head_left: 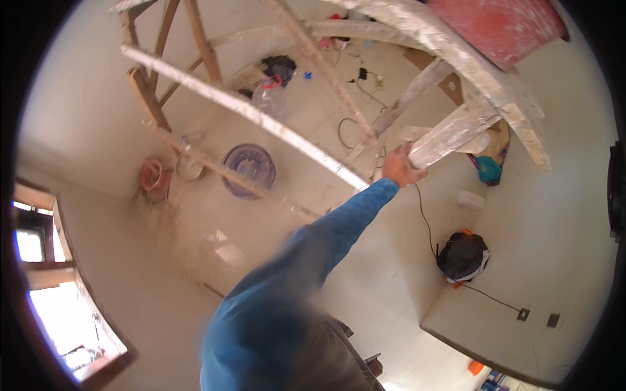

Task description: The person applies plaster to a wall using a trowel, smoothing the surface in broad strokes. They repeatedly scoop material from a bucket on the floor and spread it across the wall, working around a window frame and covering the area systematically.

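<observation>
My left hand (402,166) is closed on a plaster-spattered wooden beam (453,130) of a rough timber frame, my blue-sleeved arm stretched up toward it from the lower middle. A long pale rail (241,111) runs diagonally across the frame to just beside that hand. On the frame's top plank (424,32), at the upper right, rests a red, paint-splashed bucket (489,23). My right hand is out of sight.
On the floor below are a purple tub (249,163), orange bucket (152,174), clear bottle (268,101), cables and a teal bag (490,168). A round black-and-orange object (463,257) lies at right. A window (62,326) is at lower left.
</observation>
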Motion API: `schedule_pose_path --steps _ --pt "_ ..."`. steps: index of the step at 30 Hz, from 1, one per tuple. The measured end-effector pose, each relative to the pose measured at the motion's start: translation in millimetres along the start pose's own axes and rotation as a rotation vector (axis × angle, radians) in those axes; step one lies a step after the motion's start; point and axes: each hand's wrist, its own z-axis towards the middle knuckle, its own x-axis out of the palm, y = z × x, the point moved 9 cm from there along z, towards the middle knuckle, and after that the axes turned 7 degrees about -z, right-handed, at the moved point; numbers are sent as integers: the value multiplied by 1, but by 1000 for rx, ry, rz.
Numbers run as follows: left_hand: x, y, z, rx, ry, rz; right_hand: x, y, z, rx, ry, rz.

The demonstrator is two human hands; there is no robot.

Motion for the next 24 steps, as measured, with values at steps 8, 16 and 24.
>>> schedule_pose_path --steps 8,16,24 --pt "1 3 5 31 35 -102 7 6 -17 -7 -131 310" --pt "-48 9 -68 186 157 -131 -19 132 -20 -620 -224 -3" --pt "-401 291 -294 -655 214 180 74 269 -6 -217 400 750"
